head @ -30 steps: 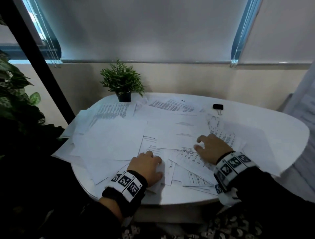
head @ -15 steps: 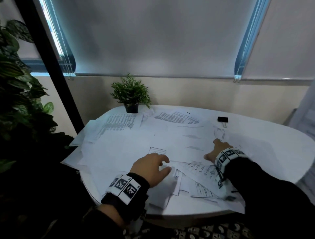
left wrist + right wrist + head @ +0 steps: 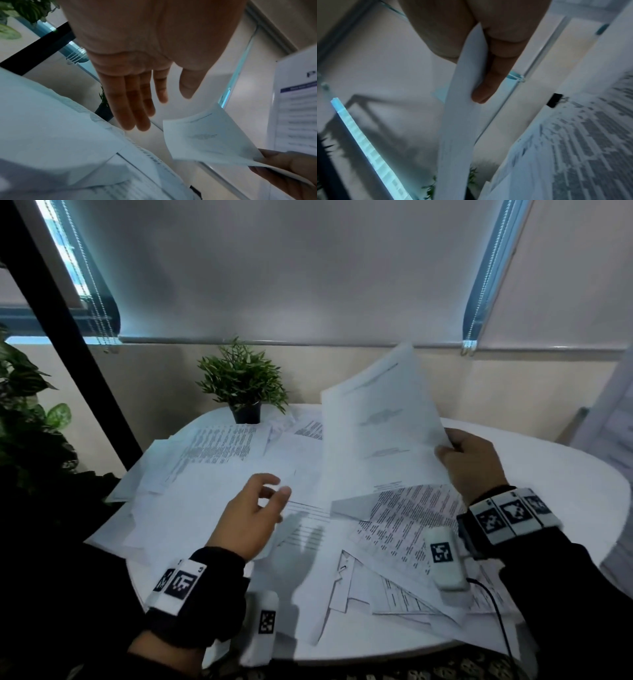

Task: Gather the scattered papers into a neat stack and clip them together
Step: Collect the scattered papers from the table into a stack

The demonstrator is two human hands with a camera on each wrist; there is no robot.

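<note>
Several white printed papers (image 3: pixel 212 460) lie scattered and overlapping across a white oval table (image 3: pixel 561 474). My right hand (image 3: pixel 471 460) pinches the edge of one sheet (image 3: pixel 380 419) and holds it raised, tilted up above the pile; the same sheet (image 3: pixel 205 136) shows in the left wrist view, and as a sheet (image 3: pixel 462 121) under my fingers in the right wrist view. My left hand (image 3: pixel 253 515) hovers over the middle of the pile with fingers (image 3: pixel 130 102) straight, holding nothing. A black binder clip (image 3: pixel 554 100) lies on the table beyond the papers; the raised sheet hides it in the head view.
A small potted plant (image 3: pixel 243 385) stands at the table's far edge. A large leafy plant (image 3: pixel 27 419) and a black post (image 3: pixel 68 313) are at the left. Window blinds and a wall close the back.
My right hand has taken a sheet off the pile and lifted it upright. My left hand has risen off the papers and opened above them.
</note>
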